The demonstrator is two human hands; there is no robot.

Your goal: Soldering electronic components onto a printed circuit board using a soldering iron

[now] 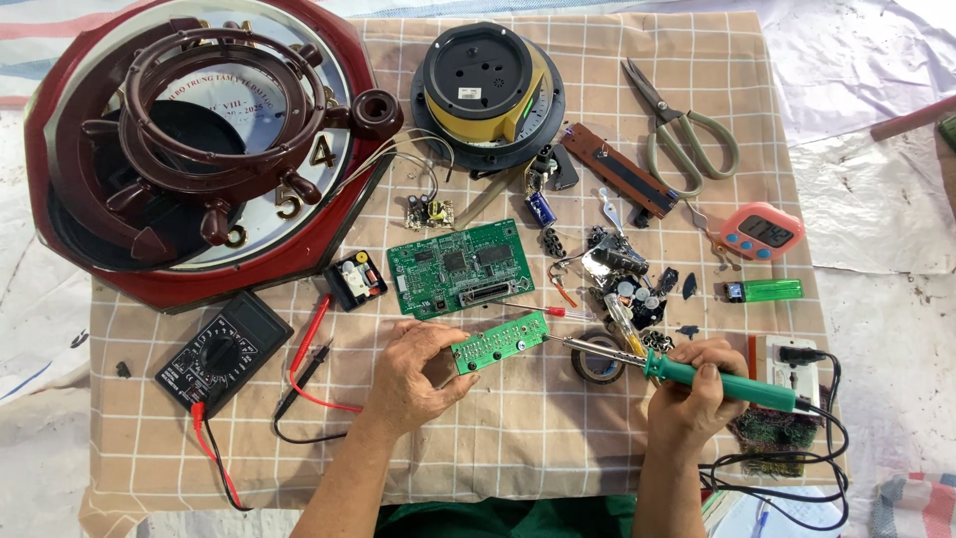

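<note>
The left hand (418, 374) fingers pinch the small green circuit board (500, 341), its long axis pointing right toward the soldering iron (687, 374) gripped in the right hand (692, 399), tip touching the board's right end.

Green all over this bench: the small circuit board (499, 342) is bright green dotted with pale spots, the larger circuit board (460, 266) a deeper green with black chips, and the soldering iron (697, 377) wears a teal-green handle. The cloth (558, 428) is tan, checked in thin white lines. The clock (189, 149) shows a dark red frame, silver face, gold numerals. The multimeter (221, 354) is black with red and black leads; the timer (761, 232) is pink; the lighter (765, 291) is see-through green.
</note>
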